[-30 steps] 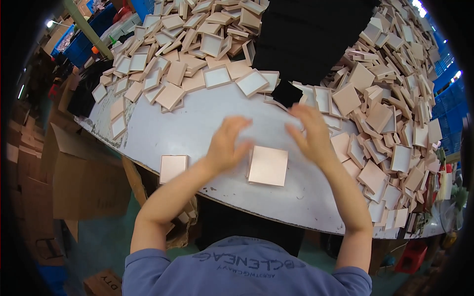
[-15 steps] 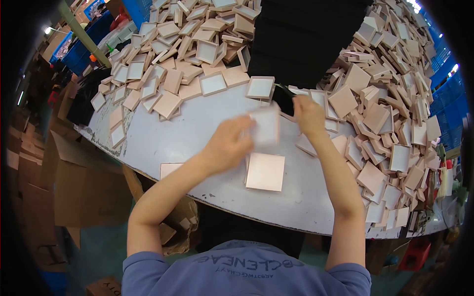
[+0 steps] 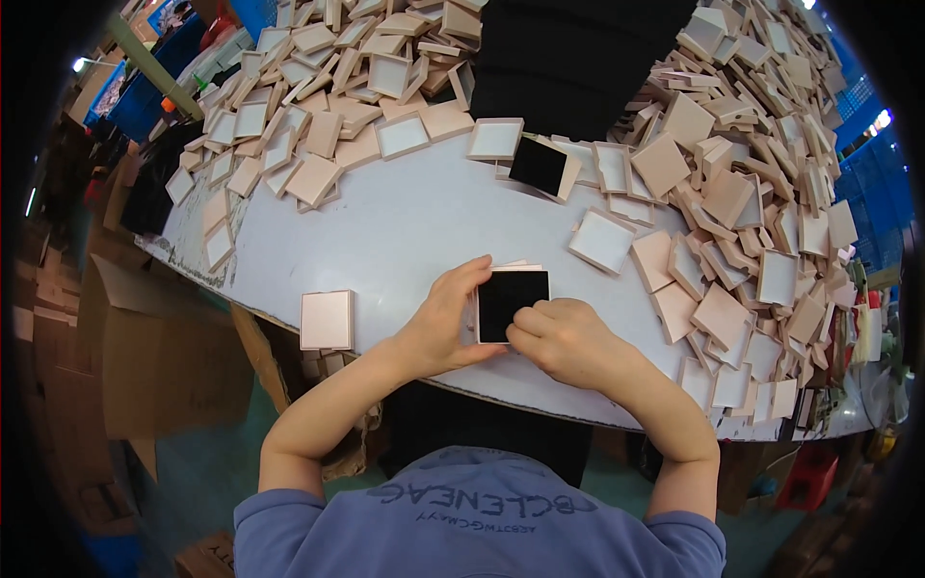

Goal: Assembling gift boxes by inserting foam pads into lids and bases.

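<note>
Now the left hand [image 3: 445, 323] and right hand [image 3: 564, 337] both grip a shallow pink cardboard tray with black insert [image 3: 512, 305] near the worktop's [image 3: 405, 231] front edge. It looks light and stiff; its side edges seem best to grip.

This is a packing workshop or small factory floor. A large white worktable [image 3: 385, 231], its near edge chipped and worn, carries heaps of small pink square boxes and lids [image 3: 732, 173], hundreds of one kind, piled along its far and right sides. Left of the table stand big brown cardboard cartons [image 3: 145, 356], and beyond its far left corner are blue plastic crates [image 3: 154, 96]. More blue crates [image 3: 872, 193] stack up past its right side. A dark stack [image 3: 578, 58] sits at the table's far edge.
</note>
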`<state>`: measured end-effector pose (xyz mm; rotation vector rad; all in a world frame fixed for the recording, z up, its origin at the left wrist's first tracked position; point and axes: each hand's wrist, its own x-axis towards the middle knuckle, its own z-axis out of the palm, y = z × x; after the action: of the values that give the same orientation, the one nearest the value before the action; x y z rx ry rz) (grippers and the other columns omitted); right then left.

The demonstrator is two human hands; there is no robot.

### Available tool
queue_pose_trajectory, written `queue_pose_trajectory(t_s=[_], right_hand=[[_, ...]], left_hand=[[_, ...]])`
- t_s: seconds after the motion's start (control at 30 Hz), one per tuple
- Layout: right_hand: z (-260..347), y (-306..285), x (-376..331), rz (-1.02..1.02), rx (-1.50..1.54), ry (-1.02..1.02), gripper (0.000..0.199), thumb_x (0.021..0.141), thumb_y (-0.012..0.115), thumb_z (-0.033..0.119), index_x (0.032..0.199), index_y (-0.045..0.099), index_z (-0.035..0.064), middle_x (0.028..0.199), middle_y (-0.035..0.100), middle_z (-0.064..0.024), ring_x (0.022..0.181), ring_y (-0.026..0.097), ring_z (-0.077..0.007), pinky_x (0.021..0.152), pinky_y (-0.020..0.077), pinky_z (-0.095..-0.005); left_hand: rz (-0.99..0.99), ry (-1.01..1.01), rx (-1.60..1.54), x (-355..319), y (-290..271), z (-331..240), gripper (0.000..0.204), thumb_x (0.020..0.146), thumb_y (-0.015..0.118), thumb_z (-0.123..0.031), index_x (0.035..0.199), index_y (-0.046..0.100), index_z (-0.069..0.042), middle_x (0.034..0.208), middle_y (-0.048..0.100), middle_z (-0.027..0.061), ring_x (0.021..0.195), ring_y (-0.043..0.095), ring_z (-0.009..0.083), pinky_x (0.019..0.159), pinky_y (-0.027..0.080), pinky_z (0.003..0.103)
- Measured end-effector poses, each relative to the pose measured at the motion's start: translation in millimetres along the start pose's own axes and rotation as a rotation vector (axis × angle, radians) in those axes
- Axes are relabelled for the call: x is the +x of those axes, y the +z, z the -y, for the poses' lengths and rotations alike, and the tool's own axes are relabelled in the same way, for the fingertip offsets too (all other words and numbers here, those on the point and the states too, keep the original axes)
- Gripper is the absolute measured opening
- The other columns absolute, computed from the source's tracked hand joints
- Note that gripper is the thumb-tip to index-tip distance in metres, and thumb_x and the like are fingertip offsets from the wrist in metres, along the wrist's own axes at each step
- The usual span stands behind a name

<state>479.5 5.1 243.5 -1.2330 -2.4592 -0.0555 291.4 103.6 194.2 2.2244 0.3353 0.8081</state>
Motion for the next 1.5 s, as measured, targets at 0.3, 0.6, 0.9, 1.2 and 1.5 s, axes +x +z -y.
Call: queue_pose_trajectory(t_s=[0.3,0.6,0.9,1.2,1.5], right_hand=[[-91,13,-58,-0.247,-0.194,0.485,0.018,0.07,0.071,0.011,0.082,0.059,0.0037,0.084,0.058,-0.0115,0.08,0.056,-0.0308,0.069,0.0452,-0.0379],[-25,1,-29,-0.793,1.839,0.851,0.011,0.091,0.054,0.016,0.089,0.054,0.0046,0.083,0.061,-0.003,0.074,0.057,-0.0089,0.069,0.0471,-0.0238],[-21,35,-13,-0.499,0.625,0.729,0.038,0.085,0.059,0.018,0.118,0.053,0.001,0.109,0.054,-0.0158,0.097,0.053,-0.0227,0.079,0.0463,-0.0344],[-4,12,-14,-0.126,0.195,0.442,0.053,0.078,0.065,0.024,0.125,0.051,0.0038,0.121,0.045,-0.0244,0.104,0.048,-0.0382,0.084,0.0432,-0.0415],[-6,27,-19,-0.146,0.272,0.497,0.06,0.08,0.063,0.025,0.132,0.043,0.0042,0.129,0.039,-0.0267,0.112,0.045,-0.0397,0.093,0.039,-0.0426]], left_hand=[[0.087,0.157,0.211,11,-2,1,0.065,0.066,0.078,-0.02,0.121,0.048,-0.002,0.134,0.035,0.0261,0.119,0.041,0.0411,0.097,0.037,0.043],[0.063,0.12,0.109,2,-3,12,0.06,0.067,0.079,-0.021,0.113,0.046,-0.002,0.136,0.032,0.0291,0.119,0.042,0.0421,0.095,0.04,0.043],[0.016,0.093,-0.122,1,5,23,0.112,0.063,0.082,-0.016,0.139,0.0,-0.01,0.14,0.023,0.0256,0.126,0.036,0.0379,0.099,0.037,0.045],[0.155,0.129,0.183,9,-7,10,0.086,0.06,0.082,-0.03,0.134,0.041,-0.01,0.138,0.027,0.0257,0.118,0.039,0.0431,0.097,0.037,0.045],[0.161,0.042,0.024,-4,6,36,0.089,0.058,0.083,-0.024,0.134,0.037,-0.017,0.135,0.03,0.0261,0.117,0.039,0.0453,0.098,0.035,0.048]])
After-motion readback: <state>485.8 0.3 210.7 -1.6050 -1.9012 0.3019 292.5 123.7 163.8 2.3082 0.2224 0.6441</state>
